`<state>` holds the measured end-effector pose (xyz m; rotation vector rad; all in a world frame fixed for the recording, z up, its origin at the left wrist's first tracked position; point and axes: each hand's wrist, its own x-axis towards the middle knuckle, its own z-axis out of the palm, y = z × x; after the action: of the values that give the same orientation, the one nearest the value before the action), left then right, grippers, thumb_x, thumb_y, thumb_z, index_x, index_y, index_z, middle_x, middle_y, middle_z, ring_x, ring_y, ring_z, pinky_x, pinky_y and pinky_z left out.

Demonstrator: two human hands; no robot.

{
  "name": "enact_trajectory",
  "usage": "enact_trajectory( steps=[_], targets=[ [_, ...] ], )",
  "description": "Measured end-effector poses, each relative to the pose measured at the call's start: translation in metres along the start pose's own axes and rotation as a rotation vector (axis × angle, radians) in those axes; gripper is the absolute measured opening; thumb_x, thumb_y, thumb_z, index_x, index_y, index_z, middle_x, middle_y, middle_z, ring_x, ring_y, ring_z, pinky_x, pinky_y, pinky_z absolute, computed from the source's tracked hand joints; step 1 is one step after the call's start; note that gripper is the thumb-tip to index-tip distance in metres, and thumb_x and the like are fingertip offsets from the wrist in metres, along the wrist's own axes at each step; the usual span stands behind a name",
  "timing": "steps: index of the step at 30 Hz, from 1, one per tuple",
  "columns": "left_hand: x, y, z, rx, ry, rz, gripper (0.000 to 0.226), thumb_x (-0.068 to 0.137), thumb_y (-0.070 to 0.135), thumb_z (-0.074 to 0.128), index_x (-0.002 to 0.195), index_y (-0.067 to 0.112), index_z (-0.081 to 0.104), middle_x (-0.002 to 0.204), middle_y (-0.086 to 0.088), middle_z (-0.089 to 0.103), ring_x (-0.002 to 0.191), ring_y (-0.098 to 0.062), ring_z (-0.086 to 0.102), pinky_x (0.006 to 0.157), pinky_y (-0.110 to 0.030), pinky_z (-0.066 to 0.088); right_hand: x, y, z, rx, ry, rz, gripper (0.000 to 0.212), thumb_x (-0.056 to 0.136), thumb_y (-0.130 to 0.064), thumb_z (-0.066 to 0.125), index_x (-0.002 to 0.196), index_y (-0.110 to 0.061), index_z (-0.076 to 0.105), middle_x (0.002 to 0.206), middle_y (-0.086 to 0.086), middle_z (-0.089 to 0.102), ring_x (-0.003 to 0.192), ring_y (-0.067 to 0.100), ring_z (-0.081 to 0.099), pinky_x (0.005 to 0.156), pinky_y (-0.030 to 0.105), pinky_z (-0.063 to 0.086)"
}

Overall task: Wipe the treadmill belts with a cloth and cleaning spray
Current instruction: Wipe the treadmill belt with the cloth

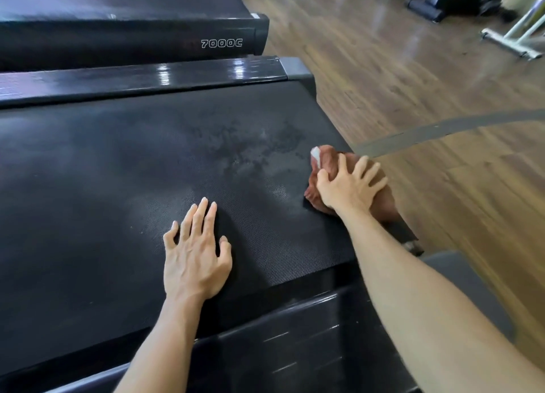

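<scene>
A black textured treadmill belt [118, 186] fills the middle of the head view, with a patch of wet spray marks [250, 145] towards its rear end. A crumpled brown cloth [327, 159] with a small white tag lies at the belt's rear right edge. My right hand [348, 186] presses down on the cloth with spread fingers. My left hand [194, 257] rests flat on the bare belt, fingers spread, holding nothing. No spray bottle is visible.
A second treadmill [132, 38] marked 7000C stands beyond the glossy side rail [147, 80]. The near side rail [295, 348] runs below my arms. Wooden floor [413, 83] lies to the right, with exercise machine bases [442, 3] and a white metal frame [516, 41] at the top right.
</scene>
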<state>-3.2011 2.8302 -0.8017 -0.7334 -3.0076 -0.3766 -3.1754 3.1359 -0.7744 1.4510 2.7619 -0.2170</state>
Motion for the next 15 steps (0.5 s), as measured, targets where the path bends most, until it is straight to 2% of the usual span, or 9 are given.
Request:
enact_trajectory(
  steps=[3,5,7,10,12,15],
  targets=[
    [0.000,-0.002,-0.001,-0.001,-0.006,0.001,0.078,0.089,0.051,0.013,0.163,0.026,0.018,0.171,0.009,0.007,0.157,-0.010,0.005,0.125,-0.043,0.010,-0.039,-0.028,0.013,-0.044,-0.010,-0.340,0.070,0.100,-0.065,0.025,0.163,-0.036,0.024,0.174,0.008,0.002,0.159,0.038,-0.004,0.124,0.065,-0.006],
    [0.000,-0.001,-0.001,0.000,-0.009,0.004,0.078,0.090,0.051,0.014,0.163,0.025,0.018,0.171,0.009,0.007,0.157,-0.011,0.005,0.125,-0.044,0.011,-0.078,-0.016,0.017,-0.037,0.014,-0.470,0.072,0.096,-0.067,0.022,0.162,-0.038,0.026,0.174,0.004,0.006,0.159,0.035,0.001,0.125,0.063,-0.001],
    [0.001,-0.001,-0.002,0.000,-0.008,0.000,0.076,0.090,0.049,0.017,0.163,0.025,0.020,0.171,0.009,0.008,0.157,-0.011,0.006,0.125,-0.043,0.011,-0.097,0.008,0.017,-0.022,0.033,-0.424,0.076,0.093,-0.070,0.019,0.161,-0.038,0.029,0.173,0.006,0.012,0.158,0.036,0.005,0.125,0.061,0.002],
    [-0.002,-0.001,0.001,-0.004,-0.001,-0.004,0.075,0.091,0.048,0.021,0.162,0.024,0.023,0.171,0.009,0.011,0.157,-0.011,0.008,0.124,-0.043,0.012,-0.073,0.022,0.010,-0.040,0.005,-0.168,0.073,0.097,-0.068,0.024,0.162,-0.035,0.026,0.172,0.012,0.009,0.157,0.041,0.001,0.124,0.065,-0.001],
    [-0.001,-0.001,0.001,-0.003,-0.001,-0.003,0.075,0.091,0.048,0.022,0.162,0.024,0.023,0.171,0.009,0.011,0.157,-0.010,0.009,0.124,-0.043,0.012,-0.037,0.004,0.004,-0.007,-0.004,-0.050,0.072,0.101,-0.064,0.025,0.164,-0.030,0.022,0.172,0.017,0.003,0.157,0.044,-0.006,0.122,0.067,-0.005],
    [0.000,-0.001,0.001,0.002,-0.005,-0.009,0.075,0.091,0.049,0.020,0.162,0.025,0.023,0.171,0.009,0.011,0.157,-0.011,0.008,0.124,-0.043,0.012,0.005,-0.038,0.006,0.020,0.004,-0.057,0.075,0.105,-0.057,0.022,0.165,-0.013,0.018,0.171,0.022,-0.007,0.157,0.038,-0.017,0.121,0.067,-0.009]
  ],
)
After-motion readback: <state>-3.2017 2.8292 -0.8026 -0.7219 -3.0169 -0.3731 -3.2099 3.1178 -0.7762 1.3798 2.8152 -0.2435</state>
